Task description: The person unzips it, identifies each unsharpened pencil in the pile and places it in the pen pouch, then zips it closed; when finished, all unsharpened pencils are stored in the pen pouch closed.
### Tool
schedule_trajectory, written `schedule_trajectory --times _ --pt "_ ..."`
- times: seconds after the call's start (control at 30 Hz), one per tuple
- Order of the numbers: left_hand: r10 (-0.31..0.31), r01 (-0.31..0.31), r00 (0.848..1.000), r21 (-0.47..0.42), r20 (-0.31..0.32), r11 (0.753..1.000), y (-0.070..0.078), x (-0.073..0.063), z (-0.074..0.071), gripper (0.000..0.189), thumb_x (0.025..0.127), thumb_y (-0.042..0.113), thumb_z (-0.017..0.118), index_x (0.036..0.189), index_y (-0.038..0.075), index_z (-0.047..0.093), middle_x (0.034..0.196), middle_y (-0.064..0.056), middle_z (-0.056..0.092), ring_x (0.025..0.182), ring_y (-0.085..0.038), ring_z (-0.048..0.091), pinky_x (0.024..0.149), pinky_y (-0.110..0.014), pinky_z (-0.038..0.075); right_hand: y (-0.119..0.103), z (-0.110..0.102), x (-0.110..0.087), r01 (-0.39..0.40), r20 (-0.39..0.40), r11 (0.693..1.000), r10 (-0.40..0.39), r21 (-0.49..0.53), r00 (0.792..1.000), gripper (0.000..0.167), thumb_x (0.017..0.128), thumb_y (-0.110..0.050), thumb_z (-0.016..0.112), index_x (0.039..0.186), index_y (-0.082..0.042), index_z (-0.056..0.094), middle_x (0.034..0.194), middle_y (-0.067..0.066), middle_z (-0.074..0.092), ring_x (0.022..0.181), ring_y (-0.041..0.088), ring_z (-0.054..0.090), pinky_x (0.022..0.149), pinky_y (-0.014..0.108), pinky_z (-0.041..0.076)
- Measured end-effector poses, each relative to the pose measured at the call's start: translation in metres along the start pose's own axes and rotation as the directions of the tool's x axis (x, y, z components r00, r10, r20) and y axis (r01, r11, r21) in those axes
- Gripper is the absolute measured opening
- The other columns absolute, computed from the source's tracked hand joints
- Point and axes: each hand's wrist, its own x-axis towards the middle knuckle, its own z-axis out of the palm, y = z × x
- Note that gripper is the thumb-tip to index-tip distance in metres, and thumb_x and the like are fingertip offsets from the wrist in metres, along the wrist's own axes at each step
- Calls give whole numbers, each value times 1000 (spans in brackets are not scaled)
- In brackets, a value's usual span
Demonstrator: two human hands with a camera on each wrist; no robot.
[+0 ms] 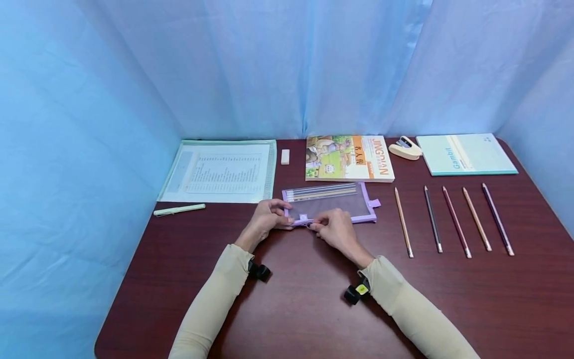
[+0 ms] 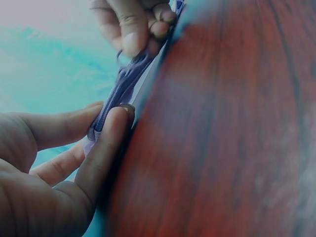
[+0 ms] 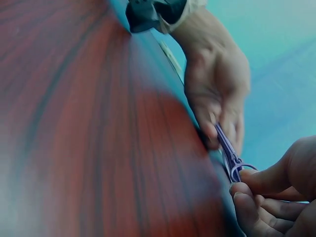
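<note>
A see-through mesh pencil case (image 1: pixel 332 205) with purple edging lies flat on the table, its zipper side facing me. Several pencils (image 1: pixel 323 192) show through the mesh along its far side. At the near left corner my left hand (image 1: pixel 269 215) pinches the case's edge between thumb and fingers. A little to the right, my right hand (image 1: pixel 336 228) pinches the zipper near its ring-shaped pull (image 3: pixel 237 170). In the left wrist view the purple zipper (image 2: pixel 116 96) runs between both hands; the teeth by the left hand look closed.
Several loose pencils (image 1: pixel 455 219) lie in a row at right. Behind are a book (image 1: pixel 350 158), a beige stapler (image 1: pixel 405 148), a green notebook (image 1: pixel 466 154) and a white eraser (image 1: pixel 285 156). A document folder (image 1: pixel 219 172) and a light green pen (image 1: pixel 179 210) lie at left.
</note>
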Motion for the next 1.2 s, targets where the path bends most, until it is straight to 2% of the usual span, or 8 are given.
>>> schedule_trajectory --times 0.13,0.33,0.83,1.07,1.2 --pt "4 -4 1000 2 -3 1000 0 0 1 45 75 -25 66 119 -15 59 66 -2 46 56 -12 66 62 -31 67 12 -14 -2 -58 5 998 58 36 998 7 82 -11 80 80 -5 79 65 9 74 44 -6 56 44 16 51" --pt "7 -7 1000 9 2 1000 0 0 1 45 75 -25 67 119 -15 59 66 -1 46 55 -11 64 62 -31 67 25 -29 -5 -85 7 996 84 35 996 9 84 -12 78 82 -3 79 67 10 75 44 -6 56 44 16 52" --pt "8 -8 1000 26 -3 1000 1 -1 1 44 75 -24 67 118 -15 60 65 -2 48 56 -12 65 61 -30 67 55 -66 -15 -116 -47 993 114 -37 992 10 85 -12 77 82 -3 78 65 8 74 47 -4 58 43 15 50" --pt "9 -9 1000 18 7 1000 0 -1 0 44 76 -24 67 118 -15 59 65 -2 47 56 -12 67 62 -32 68 65 -84 -20 -127 -56 991 125 -34 991 10 86 -10 75 82 -2 78 64 10 73 48 2 62 41 16 50" --pt "6 -6 1000 18 12 1000 0 -1 0 44 76 -23 66 119 -15 59 64 -2 50 57 -11 67 62 -31 68 74 -100 -25 -133 -70 989 129 -59 989 12 87 -13 75 84 -1 78 65 9 74 49 1 63 42 16 51"
